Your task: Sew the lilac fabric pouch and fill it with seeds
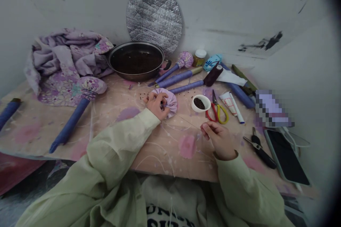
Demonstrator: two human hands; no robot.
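Fingers of our left hand (pixel 157 108) pinch bunched purple cloth (pixel 172 103) steady, probably so our right hand (pixel 218 137), fingers together, holds thread (pixel 189 121) tight.

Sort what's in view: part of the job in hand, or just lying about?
In the job:
gathered purple cloth, held in the left hand
thread, running from the cloth to the right hand
dark spool and scissors, probably

Lying about, seemingly:
black-screened phone
marker
white-lidded jar
dark pan
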